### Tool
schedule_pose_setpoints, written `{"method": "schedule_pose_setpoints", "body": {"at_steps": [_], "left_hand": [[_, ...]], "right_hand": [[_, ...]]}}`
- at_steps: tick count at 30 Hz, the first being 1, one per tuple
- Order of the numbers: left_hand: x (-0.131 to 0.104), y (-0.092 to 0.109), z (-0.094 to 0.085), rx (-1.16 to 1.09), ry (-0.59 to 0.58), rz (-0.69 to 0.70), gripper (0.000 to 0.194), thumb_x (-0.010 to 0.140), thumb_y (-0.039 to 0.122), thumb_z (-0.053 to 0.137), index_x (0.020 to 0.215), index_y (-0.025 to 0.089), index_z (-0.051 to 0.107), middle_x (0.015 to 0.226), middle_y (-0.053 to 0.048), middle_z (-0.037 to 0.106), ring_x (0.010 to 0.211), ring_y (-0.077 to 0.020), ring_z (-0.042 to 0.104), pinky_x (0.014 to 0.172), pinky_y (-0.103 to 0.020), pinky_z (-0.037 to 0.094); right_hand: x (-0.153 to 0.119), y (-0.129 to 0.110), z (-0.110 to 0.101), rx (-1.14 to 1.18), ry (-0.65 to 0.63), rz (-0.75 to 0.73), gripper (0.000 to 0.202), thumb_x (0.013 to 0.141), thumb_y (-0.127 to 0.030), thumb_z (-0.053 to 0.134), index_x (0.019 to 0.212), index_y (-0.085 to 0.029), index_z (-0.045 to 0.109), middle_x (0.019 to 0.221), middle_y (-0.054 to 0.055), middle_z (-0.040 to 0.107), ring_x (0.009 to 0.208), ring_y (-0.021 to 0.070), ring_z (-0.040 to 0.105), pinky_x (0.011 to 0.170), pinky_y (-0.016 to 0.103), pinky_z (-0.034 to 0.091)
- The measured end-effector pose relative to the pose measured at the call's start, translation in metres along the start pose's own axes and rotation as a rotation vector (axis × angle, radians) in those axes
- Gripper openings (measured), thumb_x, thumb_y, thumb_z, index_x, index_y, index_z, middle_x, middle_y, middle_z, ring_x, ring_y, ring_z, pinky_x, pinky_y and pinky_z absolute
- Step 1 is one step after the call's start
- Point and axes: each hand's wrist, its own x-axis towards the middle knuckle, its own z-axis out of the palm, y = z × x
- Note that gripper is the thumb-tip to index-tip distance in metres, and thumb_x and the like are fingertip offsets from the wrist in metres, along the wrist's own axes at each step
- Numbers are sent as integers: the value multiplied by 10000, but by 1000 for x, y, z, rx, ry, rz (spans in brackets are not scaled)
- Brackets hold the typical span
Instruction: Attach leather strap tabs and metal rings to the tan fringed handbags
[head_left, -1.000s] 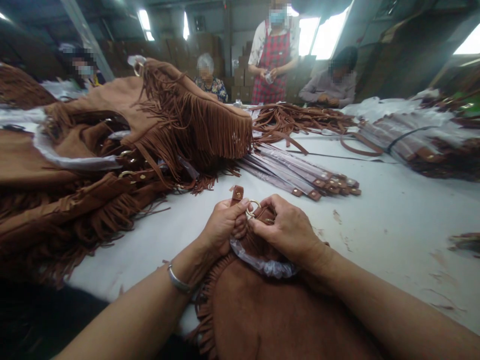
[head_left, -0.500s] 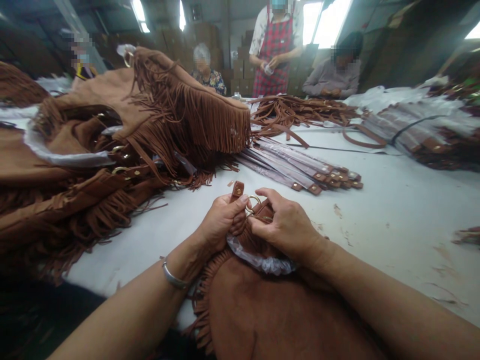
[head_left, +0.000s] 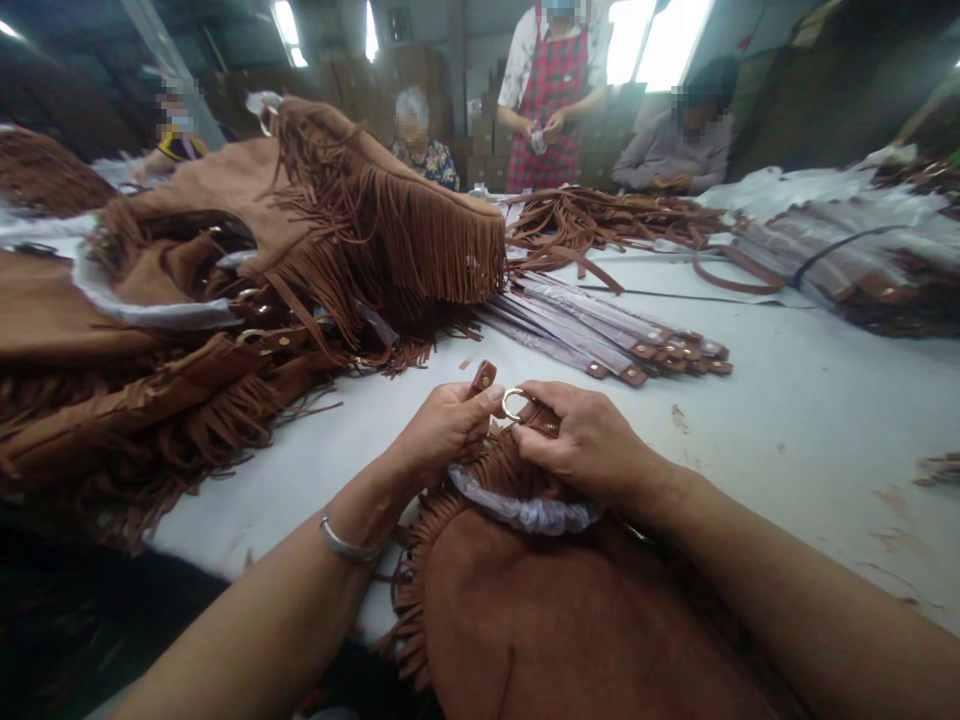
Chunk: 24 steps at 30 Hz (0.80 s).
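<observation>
A brown fringed bag [head_left: 540,600] lies at the table's near edge, with a plastic-wrapped handle [head_left: 525,508] across its top. My left hand [head_left: 450,425] is closed on a brown strap end [head_left: 484,377] with a metal stud, which sticks up above the fingers. My right hand [head_left: 585,440] pinches the leather tab that carries a gold ring [head_left: 514,404]. The ring stands between the two hands, close to my left thumb tip. What lies under my left fingers is hidden.
A tall pile of fringed bags [head_left: 360,220] fills the left. Beyond my hands lie wrapped straps [head_left: 600,330], loose brown straps [head_left: 585,215] and a tied bundle [head_left: 847,260] at the right. Several people are at the far side, one in a checked apron [head_left: 551,100].
My right hand has closed its fingers onto the tab beside the ring, and the ring has turned to show more of its opening. The view has shifted slightly.
</observation>
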Motion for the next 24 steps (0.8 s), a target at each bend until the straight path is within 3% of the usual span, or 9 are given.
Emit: {"method": "schedule_pose_setpoints", "body": {"at_steps": [2,7,11,14,18,21,24], "left_hand": [[-2,-1,4,60,22,60,336,750,414,660,697,164,441,440,95,352,346,-26,258,350,-151,200],[-1,-2,2,274,14,126,248,747,358,627,753,122,552,631,16,528,559,-83,483,559,-196,404],[3,9,-2,484,18,146,146,754,253,529,691,127,565,602,17,504,540,-85,434,533,-193,360],[2,35,2,700,-61,239,144,729,182,510,595,133,536,552,28,438,514,-74,363,494,-184,291],[-1,71,17,824,-253,306,137,759,190,528,692,120,626,580,18,477,532,-74,376,502,-179,288],[-1,81,26,762,-241,316,154,764,187,529,687,115,641,595,11,511,539,-69,408,520,-168,319],[0,83,29,693,-189,344,145,756,172,541,674,115,646,592,6,521,532,-63,417,514,-164,324]], "right_hand": [[0,1,0,45,11,18,223,723,-265,531,880,-134,618,794,61,623,716,177,558,679,283,421],[-2,5,2,129,23,10,555,667,-252,574,1203,-111,542,995,92,649,838,195,598,770,290,454],[-1,6,-3,186,-86,4,630,631,-226,603,1246,-131,501,862,36,653,712,164,586,667,262,460],[-2,5,-11,261,-115,19,598,645,-216,600,1230,-143,495,762,-2,629,641,144,561,601,241,449],[-6,6,-20,403,-56,-38,695,668,-189,601,1327,-160,383,993,40,637,840,165,600,739,259,481],[-11,8,-23,492,42,-15,803,668,-269,679,1374,-160,310,1224,101,558,1016,200,580,838,296,477],[-14,14,-29,587,119,12,742,682,-366,705,1318,-143,395,1235,122,554,1059,222,570,852,323,479]]}}
